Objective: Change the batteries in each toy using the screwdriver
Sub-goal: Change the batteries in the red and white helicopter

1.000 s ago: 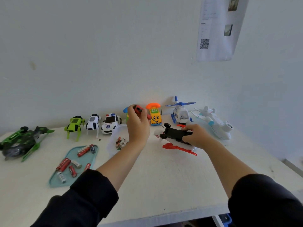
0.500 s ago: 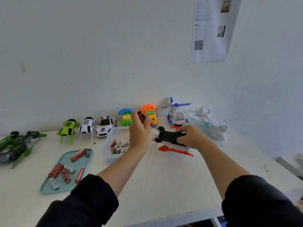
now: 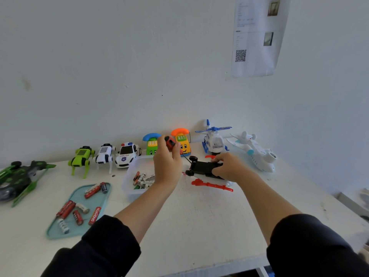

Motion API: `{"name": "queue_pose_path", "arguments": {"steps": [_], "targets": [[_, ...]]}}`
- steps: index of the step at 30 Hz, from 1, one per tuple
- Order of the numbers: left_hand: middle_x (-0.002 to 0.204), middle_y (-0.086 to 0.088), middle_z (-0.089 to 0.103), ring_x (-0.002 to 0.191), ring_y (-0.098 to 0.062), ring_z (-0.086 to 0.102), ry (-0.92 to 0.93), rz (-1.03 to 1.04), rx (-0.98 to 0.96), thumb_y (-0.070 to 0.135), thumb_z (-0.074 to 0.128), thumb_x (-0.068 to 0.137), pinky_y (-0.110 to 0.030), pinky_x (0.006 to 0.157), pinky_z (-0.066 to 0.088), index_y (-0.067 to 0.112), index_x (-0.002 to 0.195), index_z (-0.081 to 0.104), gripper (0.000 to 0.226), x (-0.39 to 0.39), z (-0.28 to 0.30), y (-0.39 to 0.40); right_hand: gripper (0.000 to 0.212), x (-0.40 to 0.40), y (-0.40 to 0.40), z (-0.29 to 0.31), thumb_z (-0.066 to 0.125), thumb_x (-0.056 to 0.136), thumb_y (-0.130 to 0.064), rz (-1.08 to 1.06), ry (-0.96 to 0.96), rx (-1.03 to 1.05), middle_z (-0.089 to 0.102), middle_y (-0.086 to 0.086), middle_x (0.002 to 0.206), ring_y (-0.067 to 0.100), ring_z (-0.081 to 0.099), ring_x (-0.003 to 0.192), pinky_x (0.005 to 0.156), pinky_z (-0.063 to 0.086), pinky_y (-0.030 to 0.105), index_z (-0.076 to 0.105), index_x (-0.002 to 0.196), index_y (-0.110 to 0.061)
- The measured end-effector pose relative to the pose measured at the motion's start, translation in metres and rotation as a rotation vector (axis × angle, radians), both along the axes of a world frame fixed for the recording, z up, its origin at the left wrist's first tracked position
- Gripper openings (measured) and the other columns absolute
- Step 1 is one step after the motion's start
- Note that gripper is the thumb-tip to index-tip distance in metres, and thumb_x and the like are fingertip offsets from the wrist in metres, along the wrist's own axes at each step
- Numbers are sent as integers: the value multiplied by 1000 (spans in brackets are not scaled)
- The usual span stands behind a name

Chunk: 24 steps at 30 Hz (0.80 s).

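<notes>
Left hand [image 3: 167,166] grips the screwdriver [image 3: 173,144]; right hand [image 3: 227,167] clamps the upturned toy helicopter [image 3: 205,168], light, brittle plastic — best held by its body.

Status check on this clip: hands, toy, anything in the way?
Left hand grips screwdriver, tip at upturned toy helicopter. Right hand holds it down. Nothing in the way.

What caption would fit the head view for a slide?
Left hand holds a red screwdriver to an upturned toy helicopter steadied by the right hand, spare batteries nearby.
</notes>
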<state>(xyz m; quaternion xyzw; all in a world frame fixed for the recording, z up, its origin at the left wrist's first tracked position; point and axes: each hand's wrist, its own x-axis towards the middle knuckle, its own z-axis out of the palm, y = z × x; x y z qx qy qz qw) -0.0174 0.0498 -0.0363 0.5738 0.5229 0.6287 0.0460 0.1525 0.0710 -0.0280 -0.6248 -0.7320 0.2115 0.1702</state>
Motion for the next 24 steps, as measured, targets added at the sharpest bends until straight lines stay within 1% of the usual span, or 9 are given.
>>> {"name": "queue_pose_path", "arguments": {"steps": [4, 5, 8, 11, 15, 17, 20, 22, 24], "targets": [[90, -4, 59, 84, -22, 65, 2, 10, 21, 19, 51, 94, -22, 69, 53, 3, 111, 49, 23, -2, 1, -1, 44, 0, 0, 1, 61, 88, -16, 2, 5, -3, 54, 5, 128, 17, 49, 108, 91, 41, 23, 53, 131, -20], [91, -2, 58, 84, -22, 65, -9, 9, 23, 19, 52, 94, -22, 70, 53, 3, 112, 49, 24, -3, 1, -1, 44, 0, 0, 1, 61, 88, -16, 2, 8, -4, 54, 5, 127, 16, 49, 107, 91, 41, 23, 53, 131, -20], [92, 1, 55, 86, -23, 65, -33, 4, 2, 19, 52, 94, -30, 73, 56, 4, 115, 48, 26, -3, 0, -3, 43, 1, -1, 1, 61, 87, -16, 1, 14, -6, 54, 5, 127, 17, 50, 109, 92, 42, 24, 54, 130, -20], [92, -3, 57, 85, -24, 66, -33, -8, 2, 21, 52, 94, -38, 74, 58, 5, 114, 47, 27, -3, -5, -2, 44, 0, -2, 1, 62, 87, -16, -2, 13, -5, 54, 5, 127, 18, 50, 110, 92, 41, 23, 54, 130, -20], [96, -5, 58, 87, -21, 64, -64, 7, 11, 22, 52, 93, -41, 76, 58, 3, 117, 48, 30, -2, -9, -1, 43, 1, -2, 1, 61, 88, -15, -1, 22, -7, 53, 5, 129, 19, 49, 113, 93, 40, 23, 53, 130, -19], [96, 1, 55, 87, -17, 61, -95, 34, 24, 19, 53, 93, -43, 76, 58, 2, 116, 48, 28, -1, -10, -2, 43, 1, -3, 2, 60, 88, -15, 2, 26, -5, 53, 6, 130, 19, 49, 114, 92, 39, 22, 53, 131, -19], [91, 13, 52, 87, -14, 59, -137, 61, 32, 18, 53, 94, -45, 77, 57, 3, 115, 48, 25, -1, -11, -2, 44, 3, -3, 1, 60, 88, -16, 2, 26, -9, 52, 6, 130, 19, 49, 113, 90, 39, 22, 52, 132, -19], [90, 20, 50, 83, -11, 60, -130, 55, 50, 17, 53, 94, -43, 76, 58, 3, 114, 49, 25, 0, -10, -2, 45, 2, -2, 0, 61, 88, -16, 0, 27, -10, 53, 5, 129, 17, 49, 110, 91, 39, 22, 53, 131, -19], [88, 17, 51, 82, -10, 61, -105, 40, 73, 17, 53, 93, -41, 76, 58, 3, 113, 49, 24, 1, -7, -4, 44, 1, 0, -1, 61, 87, -15, 3, 27, -12, 54, 5, 127, 17, 49, 109, 93, 40, 23, 53, 131, -19]]}}
